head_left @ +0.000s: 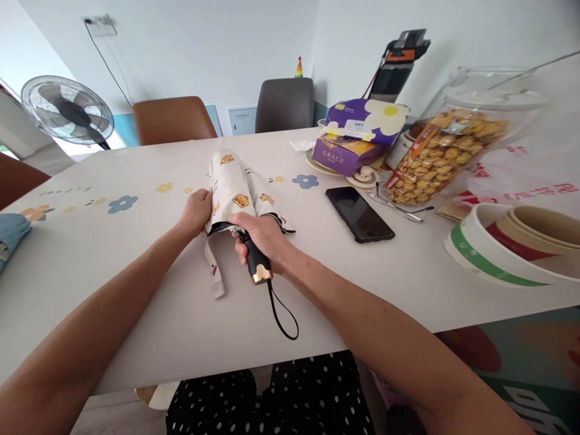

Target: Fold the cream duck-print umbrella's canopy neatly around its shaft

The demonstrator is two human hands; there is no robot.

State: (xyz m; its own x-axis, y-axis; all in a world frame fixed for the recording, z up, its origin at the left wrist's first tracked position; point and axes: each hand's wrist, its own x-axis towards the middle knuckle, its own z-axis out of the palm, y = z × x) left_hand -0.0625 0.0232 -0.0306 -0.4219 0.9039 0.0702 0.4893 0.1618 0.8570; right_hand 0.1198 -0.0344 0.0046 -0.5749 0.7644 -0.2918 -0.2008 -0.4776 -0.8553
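Observation:
A folding umbrella (231, 178) with white cloth and yellow cartoon prints lies collapsed on the table, its folds loose. Its black handle with a gold end and a wrist loop points toward me. My right hand (263, 238) is wrapped round the top of the handle, the thumb pressing the cloth's edge. On the left side of the canopy, my left hand (199, 211) grips the cloth, with its fingertips partly hidden. A loose cloth strap (215, 272) hangs down from the canopy's edge onto the table.
Right of the umbrella lie a black phone (360, 213) and glasses (401, 205). Purple boxes (347, 151), a large snack jar (448, 151), a dark bottle (396, 69) and paper bowls (475, 241) crowd the table's right side. A blue cloth item (11, 232) sits at the left edge.

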